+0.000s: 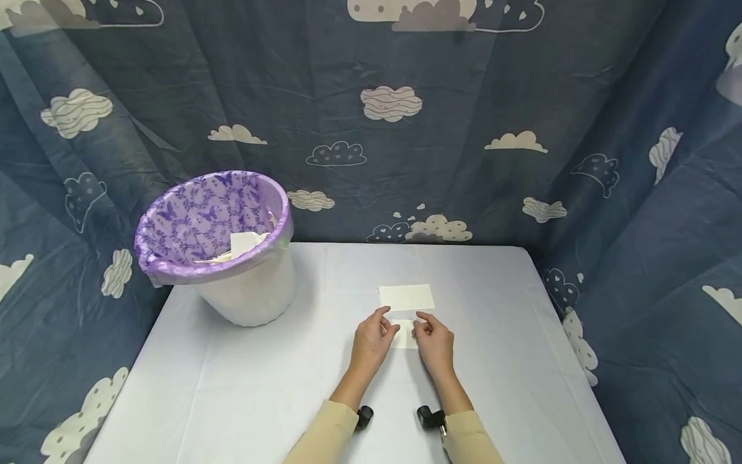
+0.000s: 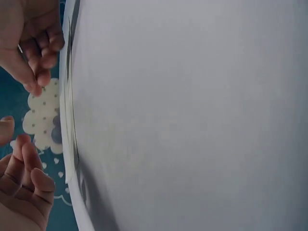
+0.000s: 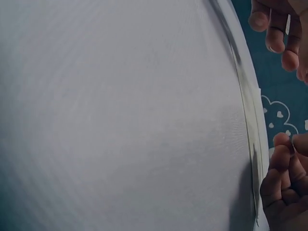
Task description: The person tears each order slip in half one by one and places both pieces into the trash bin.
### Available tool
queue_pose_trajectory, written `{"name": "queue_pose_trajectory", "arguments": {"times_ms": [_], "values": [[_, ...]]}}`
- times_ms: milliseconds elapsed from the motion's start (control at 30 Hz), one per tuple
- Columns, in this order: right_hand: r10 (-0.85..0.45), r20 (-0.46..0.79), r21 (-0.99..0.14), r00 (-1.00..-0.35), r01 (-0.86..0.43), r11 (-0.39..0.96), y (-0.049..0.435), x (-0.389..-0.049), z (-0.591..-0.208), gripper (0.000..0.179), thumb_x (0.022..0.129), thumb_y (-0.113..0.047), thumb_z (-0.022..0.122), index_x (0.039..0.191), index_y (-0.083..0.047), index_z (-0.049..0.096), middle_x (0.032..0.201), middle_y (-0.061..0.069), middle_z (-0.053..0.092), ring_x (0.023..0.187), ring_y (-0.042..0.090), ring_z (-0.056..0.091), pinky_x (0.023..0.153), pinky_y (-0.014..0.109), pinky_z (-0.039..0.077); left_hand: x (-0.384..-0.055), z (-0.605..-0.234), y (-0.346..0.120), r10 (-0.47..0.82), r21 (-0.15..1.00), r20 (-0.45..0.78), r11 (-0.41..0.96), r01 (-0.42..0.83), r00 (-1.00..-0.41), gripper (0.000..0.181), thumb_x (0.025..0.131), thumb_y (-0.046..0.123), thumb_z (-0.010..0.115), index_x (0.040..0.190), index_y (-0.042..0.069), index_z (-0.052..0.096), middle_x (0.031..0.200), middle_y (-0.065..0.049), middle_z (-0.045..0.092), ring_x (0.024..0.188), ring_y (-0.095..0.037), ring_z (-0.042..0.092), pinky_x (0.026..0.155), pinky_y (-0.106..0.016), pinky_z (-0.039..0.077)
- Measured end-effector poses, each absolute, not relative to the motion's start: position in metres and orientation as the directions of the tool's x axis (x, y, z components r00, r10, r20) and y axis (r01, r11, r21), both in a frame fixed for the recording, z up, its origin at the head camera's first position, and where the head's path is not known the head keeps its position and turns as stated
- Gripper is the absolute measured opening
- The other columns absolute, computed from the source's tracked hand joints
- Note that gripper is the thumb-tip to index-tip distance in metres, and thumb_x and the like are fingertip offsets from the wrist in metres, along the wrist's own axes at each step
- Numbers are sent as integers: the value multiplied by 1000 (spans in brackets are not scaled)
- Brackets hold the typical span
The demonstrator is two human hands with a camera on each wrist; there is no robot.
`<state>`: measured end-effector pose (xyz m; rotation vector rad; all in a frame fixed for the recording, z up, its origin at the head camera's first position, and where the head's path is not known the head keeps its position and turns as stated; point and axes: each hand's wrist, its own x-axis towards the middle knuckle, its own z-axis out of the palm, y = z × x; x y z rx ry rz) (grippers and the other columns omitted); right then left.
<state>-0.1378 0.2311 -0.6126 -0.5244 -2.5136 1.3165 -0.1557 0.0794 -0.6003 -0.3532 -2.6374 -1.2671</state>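
Note:
Two pale cream slips of paper lie on the white table in the head view. The farther slip [image 1: 407, 298] lies flat, just beyond my fingertips. A nearer slip [image 1: 404, 336] shows between my hands, its sides partly covered by them. My left hand [image 1: 371, 341] hovers at the left of this nearer slip, fingers loosely bent, with a gap between thumb and forefinger. Opposite it, my right hand [image 1: 435, 341] has its thumb close to its loosely curled fingers. Neither hand visibly holds anything. From the left wrist, the paper [image 2: 70, 120] appears as thin edge-on strips.
A white bin [image 1: 255, 299] with a purple butterfly-patterned liner stands at the back left of the table. Pale paper pieces [image 1: 246, 243] lie inside it. A dark blue cloud-print curtain [image 1: 278, 90] hangs behind and at both sides. Black wrist cameras [image 1: 430, 417] sit at my cuffs.

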Motion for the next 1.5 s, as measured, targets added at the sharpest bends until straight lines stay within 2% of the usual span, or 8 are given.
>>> {"name": "queue_pose_trajectory", "arguments": {"times_ms": [433, 700, 900, 1100, 1267, 1367, 1433, 1500], "values": [[364, -13, -753, -931, 249, 609, 230, -142, -616, 36, 97, -11, 67, 130, 3, 72, 68, 4, 72, 52, 10, 49, 52, 24, 37, -160, -613, 97, 165, 746, 83, 644, 171, -983, 43, 89, 16, 86, 128, 2, 71, 71, 7, 69, 60, 0, 52, 60, -19, 47], [322, -11, -707, -947, 235, 667, 232, -147, -611, 38, 95, -11, 66, 128, 6, 71, 69, 5, 69, 55, 12, 50, 54, 26, 38, -162, -613, 103, 164, 733, 79, 659, 168, -983, 47, 86, 16, 88, 127, 0, 71, 69, 6, 69, 60, -2, 53, 62, -22, 48], [309, -52, -695, -950, 256, 672, 232, -148, -604, 37, 93, -11, 69, 125, 7, 72, 71, 6, 66, 59, 14, 51, 56, 26, 39, -164, -618, 110, 167, 656, 98, 730, 190, -981, 47, 85, 18, 88, 126, 2, 73, 65, 7, 65, 65, -9, 58, 62, -25, 48], [304, -63, -706, -951, 258, 659, 231, -148, -603, 33, 94, -9, 70, 122, 8, 74, 70, 6, 67, 60, 14, 52, 56, 25, 39, -164, -620, 114, 165, 610, 90, 770, 185, -982, 47, 85, 18, 89, 126, 3, 74, 64, 5, 62, 67, -13, 57, 58, -26, 45], [299, -45, -704, -953, 243, 668, 231, -148, -604, 29, 94, -9, 70, 117, 7, 75, 70, 6, 65, 60, 14, 52, 55, 25, 39, -162, -617, 115, 164, 583, 73, 794, 176, -984, 45, 87, 20, 87, 128, 5, 74, 73, -1, 69, 78, -19, 68, 64, -32, 53], [303, -31, -708, -952, 235, 666, 232, -148, -606, 28, 93, -9, 69, 116, 7, 76, 70, 6, 65, 60, 15, 53, 55, 25, 40, -162, -615, 115, 184, 553, 83, 809, 199, -979, 42, 89, 21, 86, 126, 6, 76, 92, -7, 79, 92, -25, 75, 73, -37, 60], [308, -24, -704, -951, 235, 670, 232, -148, -607, 28, 92, -9, 69, 115, 6, 76, 69, 5, 65, 61, 15, 54, 55, 26, 41, -162, -613, 115, 208, 522, 92, 823, 225, -974, 39, 90, 21, 85, 125, 7, 77, 103, -9, 81, 97, -27, 76, 77, -39, 62], [312, -21, -702, -950, 236, 672, 232, -149, -608, 28, 92, -9, 68, 114, 6, 76, 69, 4, 65, 61, 15, 54, 56, 26, 41, -162, -611, 116, 236, 483, 100, 838, 255, -967, 36, 91, 21, 83, 124, 7, 78, 107, -10, 81, 97, -28, 76, 77, -39, 62]]}}
